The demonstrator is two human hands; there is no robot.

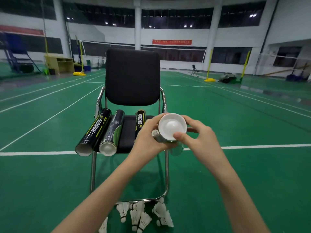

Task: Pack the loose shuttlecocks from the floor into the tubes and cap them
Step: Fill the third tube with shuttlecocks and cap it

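We stand on the green court floor point(235, 174) before a black padded chair with a chrome frame point(133, 76). On its seat lie three black cardboard tubes point(94, 132), their long axes running from the backrest toward us. The leftmost shows an open mouth, and the middle one shows white at its near end.

In front of the seat, both hands hold a fourth tube with a white plastic cap point(172, 126) at the end facing us, so its long axis points almost straight at the camera. Our left hand point(148, 135) wraps the tube body from the left. Our right hand point(200, 137) closes on the cap, thumb on its lower rim.

The loose white feather shuttlecocks point(141, 214) lie directly below the hands, beside the chair's front bar. We judge both hands about equally near.
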